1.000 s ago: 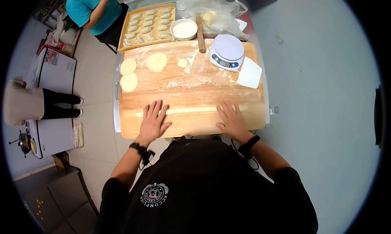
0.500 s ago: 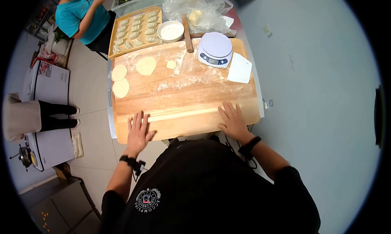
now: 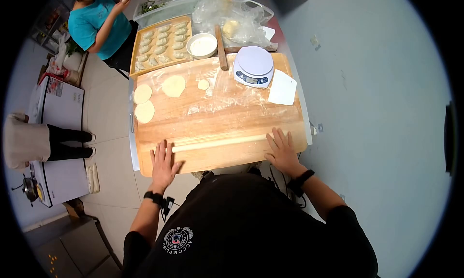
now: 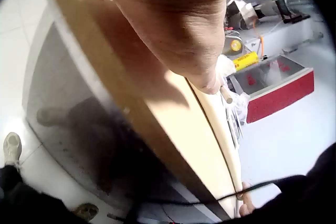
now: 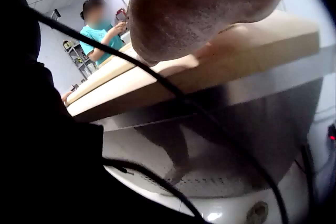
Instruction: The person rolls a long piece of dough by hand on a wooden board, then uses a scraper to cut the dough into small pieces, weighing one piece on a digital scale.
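A long pale rolling pin (image 3: 220,143) lies across the front of the wooden board (image 3: 217,116). My left hand (image 3: 163,164) rests flat at its left end, fingers straight and pointing away from me. Over the right end lies my right hand (image 3: 282,154), its fingers straight and spread. In the left wrist view the left hand (image 4: 178,24) covers part of the pin (image 4: 223,134). The right wrist view shows the heel of the right hand (image 5: 194,14) low over the board's edge. Two round dough wrappers (image 3: 144,112) overlap at the left, with a larger dough sheet (image 3: 174,86) and a small dough piece (image 3: 203,84) beyond.
Behind are a tray (image 3: 134,60) of dumplings, a bowl (image 3: 202,46) of flour, a brown wooden stick (image 3: 221,48) and plastic bags (image 3: 241,24). A kitchen scale (image 3: 253,66) and white scraper (image 3: 282,88) sit back right. A person in turquoise (image 3: 99,29) stands back left.
My hands have moved apart along the rolling pin, the left one leftward and the right one rightward. Both stay flat. The head view has shifted slightly.
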{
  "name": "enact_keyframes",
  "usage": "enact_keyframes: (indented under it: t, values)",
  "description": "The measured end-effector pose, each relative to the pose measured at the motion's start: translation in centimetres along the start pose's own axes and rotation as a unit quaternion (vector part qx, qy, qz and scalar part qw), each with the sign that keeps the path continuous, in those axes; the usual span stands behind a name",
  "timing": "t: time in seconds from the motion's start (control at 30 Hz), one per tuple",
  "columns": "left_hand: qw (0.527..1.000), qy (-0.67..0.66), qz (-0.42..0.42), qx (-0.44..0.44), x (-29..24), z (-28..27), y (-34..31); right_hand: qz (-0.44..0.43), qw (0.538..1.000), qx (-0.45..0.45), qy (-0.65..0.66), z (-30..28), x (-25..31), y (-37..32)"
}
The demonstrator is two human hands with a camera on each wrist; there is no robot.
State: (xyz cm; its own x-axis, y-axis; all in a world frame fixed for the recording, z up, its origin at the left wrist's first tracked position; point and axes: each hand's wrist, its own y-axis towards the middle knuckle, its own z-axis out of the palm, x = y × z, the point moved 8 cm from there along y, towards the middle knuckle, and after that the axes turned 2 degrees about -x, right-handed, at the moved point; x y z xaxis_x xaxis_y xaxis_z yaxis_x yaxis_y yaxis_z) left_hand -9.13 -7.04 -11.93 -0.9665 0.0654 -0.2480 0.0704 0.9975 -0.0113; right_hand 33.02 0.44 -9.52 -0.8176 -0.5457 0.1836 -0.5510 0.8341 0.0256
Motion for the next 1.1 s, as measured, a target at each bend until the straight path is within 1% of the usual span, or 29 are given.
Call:
enact_keyframes:
  t: [0.03, 0.1, 0.13, 0.23, 0.3, 0.33, 0.4, 0.43, 0.5, 0.53, 0.6, 0.67, 0.7, 0.73, 0.77, 0.83, 0.87, 0.9, 0.97, 1.07, 1.1]
  values:
    - [1.000, -0.004, -0.001, 0.006, -0.2, 0.1, -1.0, 0.001, 1.000, 0.003, 0.000, 0.3, -0.4, -0.3]
    - [1.000, -0.005, -0.001, -0.002, 0.4, 0.6, -1.0, 0.004, 1.000, 0.010, 0.001, 1.5, -1.2, -0.7]
    - [1.000, -0.008, -0.003, -0.009, 0.9, 0.5, 0.1, 0.003, 1.000, -0.016, -0.001, 1.0, -1.5, 0.4]
    - [0.999, 0.011, -0.021, -0.031, 1.7, -0.2, 4.1, 0.035, 0.999, 0.040, 0.011, 0.9, -3.0, 4.9]
    - [0.998, 0.014, -0.027, -0.052, 1.8, -1.1, 6.3, 0.036, 0.999, -0.029, 0.016, -0.7, -3.9, 6.8]
    - [0.998, 0.010, -0.014, -0.058, 1.1, -1.9, 7.2, 0.036, 0.997, -0.065, 0.018, -1.6, -4.2, 7.4]
    - [0.997, 0.004, 0.012, -0.070, -1.2, -3.0, 8.3, 0.043, 0.995, -0.079, 0.036, -2.8, -5.1, 7.6]
    - [0.996, -0.041, 0.043, -0.066, -2.6, -3.0, 8.7, 0.047, 0.994, -0.084, 0.046, -3.4, -5.2, 7.5]
    - [0.984, -0.130, 0.105, -0.059, -6.1, -3.1, 9.5, 0.044, 0.997, -0.036, 0.045, -3.3, -4.6, 7.5]
    - [0.978, -0.137, 0.138, -0.072, -8.6, -3.7, 9.9, 0.043, 0.998, -0.011, 0.045, -3.1, -4.2, 7.4]
    - [0.971, -0.153, 0.177, -0.040, -12.2, -2.2, 11.2, -0.015, 0.999, -0.012, 0.046, -2.6, -1.9, 7.9]
    - [0.954, -0.176, 0.235, -0.062, -16.2, -2.6, 12.4, -0.069, 0.996, -0.027, 0.053, -1.8, 1.0, 9.2]
    - [0.957, -0.167, 0.238, -0.020, -17.4, -1.3, 13.3, -0.091, 0.993, -0.039, 0.056, -1.4, 2.3, 9.9]
    - [0.955, -0.172, 0.242, -0.008, -18.8, -0.7, 14.0, -0.110, 0.991, -0.052, 0.059, -1.1, 3.3, 10.3]
    - [0.960, -0.161, 0.229, 0.014, -19.4, 0.5, 14.6, -0.103, 0.991, -0.047, 0.078, -0.9, 3.6, 10.7]
    - [0.965, -0.142, 0.221, -0.020, -18.8, 1.7, 14.7, -0.087, 0.989, -0.038, 0.115, -0.4, 4.0, 11.3]
    - [0.967, -0.130, 0.216, -0.033, -18.1, 2.3, 14.7, -0.093, 0.988, -0.069, 0.106, 0.0, 3.2, 11.2]
    - [0.969, -0.118, 0.212, -0.044, -17.6, 2.6, 14.6, -0.084, 0.989, -0.073, 0.098, 0.4, 2.0, 10.9]
    - [0.965, -0.146, 0.205, -0.077, -15.3, 1.2, 13.3, -0.062, 0.992, -0.079, 0.079, 0.7, -0.8, 9.7]
    - [0.976, -0.115, 0.167, -0.083, -11.0, -0.4, 11.1, -0.021, 0.997, -0.058, 0.052, -0.6, -4.0, 7.9]
    - [0.980, -0.105, 0.151, -0.078, -9.5, -1.2, 10.4, -0.020, 0.996, -0.064, 0.061, -1.0, -4.5, 7.4]
